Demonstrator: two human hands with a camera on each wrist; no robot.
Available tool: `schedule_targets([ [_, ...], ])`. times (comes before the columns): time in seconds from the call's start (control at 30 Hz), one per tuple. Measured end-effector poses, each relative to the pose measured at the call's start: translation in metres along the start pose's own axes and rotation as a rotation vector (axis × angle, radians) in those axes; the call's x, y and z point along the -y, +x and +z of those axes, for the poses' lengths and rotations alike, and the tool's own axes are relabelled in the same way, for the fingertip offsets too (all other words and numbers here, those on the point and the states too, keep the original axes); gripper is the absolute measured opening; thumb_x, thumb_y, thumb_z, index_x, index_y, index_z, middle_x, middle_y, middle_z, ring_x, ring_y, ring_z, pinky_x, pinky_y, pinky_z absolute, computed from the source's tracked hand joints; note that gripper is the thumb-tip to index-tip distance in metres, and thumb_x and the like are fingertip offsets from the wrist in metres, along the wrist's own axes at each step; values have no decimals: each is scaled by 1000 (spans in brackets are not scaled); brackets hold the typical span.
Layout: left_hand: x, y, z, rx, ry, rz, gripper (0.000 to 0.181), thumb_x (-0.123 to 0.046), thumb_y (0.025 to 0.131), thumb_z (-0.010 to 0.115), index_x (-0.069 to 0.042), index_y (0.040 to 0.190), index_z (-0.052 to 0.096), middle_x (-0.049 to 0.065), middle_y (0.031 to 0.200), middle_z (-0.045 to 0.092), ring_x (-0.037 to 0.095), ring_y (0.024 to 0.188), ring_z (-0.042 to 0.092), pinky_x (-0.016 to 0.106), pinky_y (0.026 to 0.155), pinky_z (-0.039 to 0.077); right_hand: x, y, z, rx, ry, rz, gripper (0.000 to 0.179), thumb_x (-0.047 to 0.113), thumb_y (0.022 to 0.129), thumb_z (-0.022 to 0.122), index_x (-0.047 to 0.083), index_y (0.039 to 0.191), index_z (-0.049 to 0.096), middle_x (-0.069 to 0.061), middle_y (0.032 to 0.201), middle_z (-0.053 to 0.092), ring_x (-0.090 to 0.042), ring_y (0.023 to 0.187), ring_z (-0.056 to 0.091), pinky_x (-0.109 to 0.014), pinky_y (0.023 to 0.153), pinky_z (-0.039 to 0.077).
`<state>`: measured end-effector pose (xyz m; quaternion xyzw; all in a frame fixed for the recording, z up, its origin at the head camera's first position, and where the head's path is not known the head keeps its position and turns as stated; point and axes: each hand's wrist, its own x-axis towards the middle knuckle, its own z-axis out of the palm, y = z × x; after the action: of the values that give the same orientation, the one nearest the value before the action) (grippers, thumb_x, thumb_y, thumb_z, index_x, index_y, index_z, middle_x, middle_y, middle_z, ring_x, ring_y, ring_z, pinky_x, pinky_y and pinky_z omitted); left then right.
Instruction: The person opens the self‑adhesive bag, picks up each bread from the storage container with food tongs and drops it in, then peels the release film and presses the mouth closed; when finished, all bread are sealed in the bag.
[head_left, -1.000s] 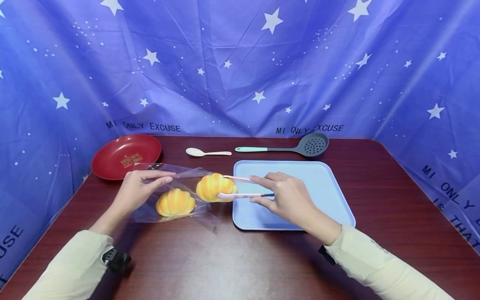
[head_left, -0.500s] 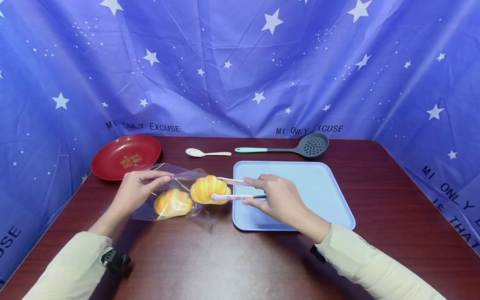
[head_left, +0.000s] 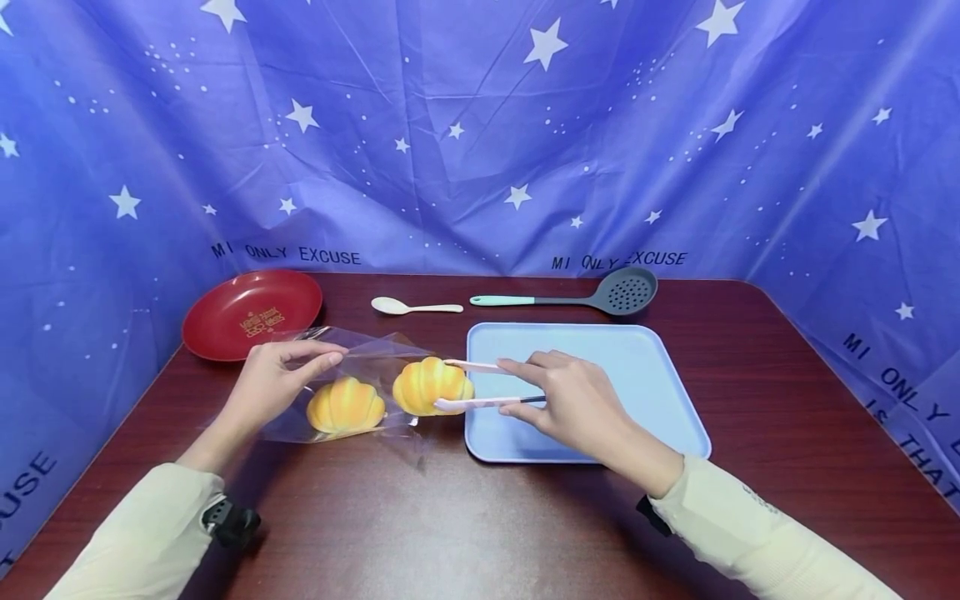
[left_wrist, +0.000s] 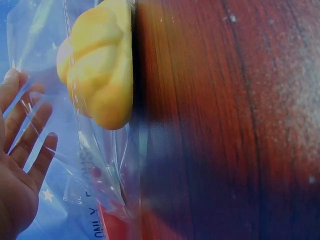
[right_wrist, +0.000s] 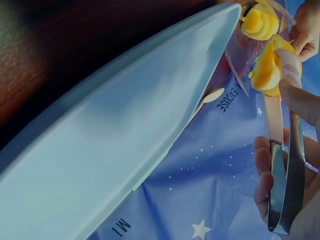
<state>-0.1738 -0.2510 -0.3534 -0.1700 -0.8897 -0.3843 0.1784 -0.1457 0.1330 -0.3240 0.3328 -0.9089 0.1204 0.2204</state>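
A person's two hands work to the left of a light blue tray (head_left: 637, 383). Just beyond its left edge, a yellow bread roll (head_left: 432, 385) sits between the pink tips of a pair of tongs (head_left: 468, 403). The right hand (head_left: 573, 400), over the tray, curls its fingers round the tongs' metal arms, probably so that the tips squeeze the roll without skin touching it. The roll thus lies leftward of those fingers, apart from them. Farther left of the tray, the left hand (head_left: 273, 379) pinches the film of a clear bag (head_left: 375, 348) between thumb and forefinger, its other fingers spread; the pinch seems meant to lift the film and keep the mouth gaping towards the tray. A second roll (head_left: 345, 406) lies inside the bag, trayward of those fingertips and nearer the person. The first roll is at the mouth; whether film covers it is hard to tell. Behind the tray are a slotted skimmer (head_left: 570, 301) and, leftward, a spoon (head_left: 416, 307) and a red plate (head_left: 225, 308).
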Motion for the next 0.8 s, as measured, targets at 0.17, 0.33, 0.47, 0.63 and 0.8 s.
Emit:
schedule_targets([
  [0.17, 0, 0, -2, -5, -5, -1, 16, -5, 87, 80, -8, 104, 81, 6, 93, 78, -16, 90, 59, 10, 75, 49, 0, 0, 1, 20, -35, -29, 55, 43, 76, 89, 19, 123, 76, 3, 82, 65, -13, 67, 54, -27, 51, 43],
  [0.33, -1, -1, -4, 22, -66, -23, 18, -5, 89, 78, -6, 107, 80, 8, 94, 78, -1, 85, 70, 13, 73, 53, 3, 1, 5, 17, -79, -88, 55, 43, 76, 89, 19, 123, 75, 4, 85, 67, -15, 68, 56, -29, 54, 47],
  [0.47, -3, -2, -5, 55, -154, -38, 21, -2, 90, 76, -3, 111, 78, 14, 96, 77, 16, 75, 76, 19, 69, 57, 8, 6, 11, -1, -75, -70, 55, 43, 76, 89, 18, 123, 75, 3, 84, 67, -16, 69, 57, -31, 53, 48],
  [0.63, -2, -3, -5, 56, -168, -24, 23, 0, 89, 76, -2, 112, 78, 14, 98, 77, 13, 74, 75, 15, 71, 55, 13, 16, 22, -4, -30, -17, 56, 43, 76, 89, 16, 122, 75, 1, 81, 64, -17, 69, 57, -33, 51, 48],
  [0.8, -2, -2, -4, 21, -100, -11, 20, -3, 89, 78, -6, 109, 80, 9, 97, 78, -4, 84, 69, 13, 73, 53, 19, 22, 35, 19, 43, 33, 56, 41, 77, 89, 11, 122, 74, -2, 80, 63, -17, 67, 56, -34, 51, 48],
])
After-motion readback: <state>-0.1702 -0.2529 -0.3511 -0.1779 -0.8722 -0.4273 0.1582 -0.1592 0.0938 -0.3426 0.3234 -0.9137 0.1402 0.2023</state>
